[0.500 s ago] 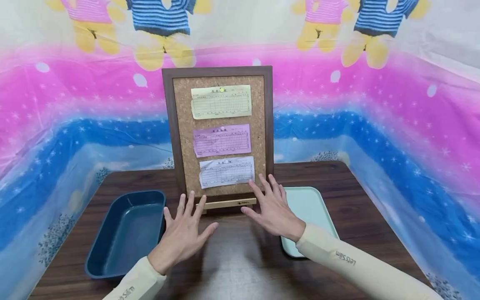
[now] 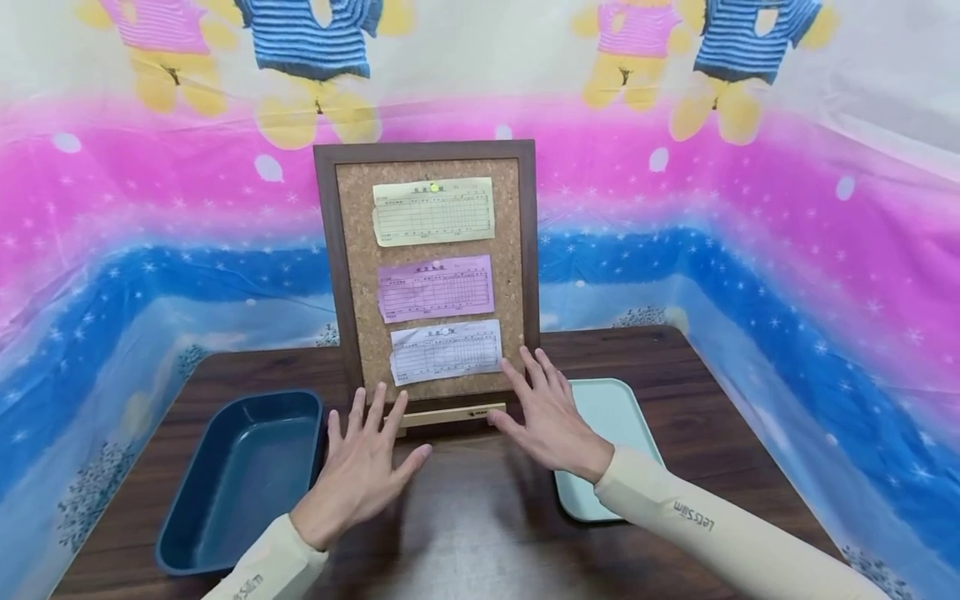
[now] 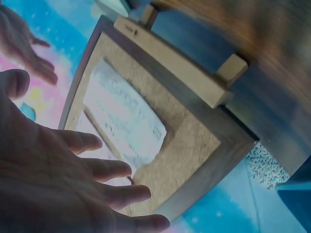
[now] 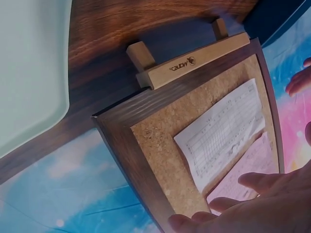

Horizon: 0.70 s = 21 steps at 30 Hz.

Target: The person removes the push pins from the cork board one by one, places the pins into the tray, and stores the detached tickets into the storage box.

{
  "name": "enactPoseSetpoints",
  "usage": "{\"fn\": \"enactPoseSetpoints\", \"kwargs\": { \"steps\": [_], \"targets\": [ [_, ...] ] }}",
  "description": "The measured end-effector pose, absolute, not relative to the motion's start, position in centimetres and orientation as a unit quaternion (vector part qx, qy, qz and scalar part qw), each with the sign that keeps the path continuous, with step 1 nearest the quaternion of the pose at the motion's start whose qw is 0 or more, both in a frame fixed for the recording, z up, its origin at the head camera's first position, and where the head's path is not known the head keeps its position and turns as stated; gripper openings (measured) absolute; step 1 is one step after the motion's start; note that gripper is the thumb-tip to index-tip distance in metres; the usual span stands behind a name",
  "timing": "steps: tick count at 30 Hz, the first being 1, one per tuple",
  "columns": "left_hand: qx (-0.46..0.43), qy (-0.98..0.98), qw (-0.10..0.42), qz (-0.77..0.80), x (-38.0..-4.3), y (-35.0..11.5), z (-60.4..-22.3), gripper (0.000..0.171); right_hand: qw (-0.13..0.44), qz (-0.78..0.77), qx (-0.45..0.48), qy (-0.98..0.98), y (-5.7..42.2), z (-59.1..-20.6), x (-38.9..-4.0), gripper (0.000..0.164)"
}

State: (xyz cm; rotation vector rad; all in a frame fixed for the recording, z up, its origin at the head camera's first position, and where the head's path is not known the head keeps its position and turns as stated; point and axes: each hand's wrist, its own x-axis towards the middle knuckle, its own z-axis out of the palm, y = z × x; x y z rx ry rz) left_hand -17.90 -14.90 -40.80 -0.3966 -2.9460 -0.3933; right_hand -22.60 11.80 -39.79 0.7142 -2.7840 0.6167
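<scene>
Hardly any change from half a second ago: your head view's drifted slightly, but your left hand and right hand are still apart, fingers spread, near the cork board with three slips. It stands on a dark wood table, pink-and-blue cloth behind.
</scene>
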Motion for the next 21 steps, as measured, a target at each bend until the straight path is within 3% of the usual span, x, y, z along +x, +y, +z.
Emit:
{"fn": "enactPoseSetpoints", "kwargs": {
  "steps": [21],
  "targets": [
    [-0.118, -0.978, 0.098, -0.143, -18.6, -16.3, -38.4, 0.082, 0.095, 0.210, 0.256, -0.939, 10.6, -38.1, -23.6, 0.070]
  ]
}}
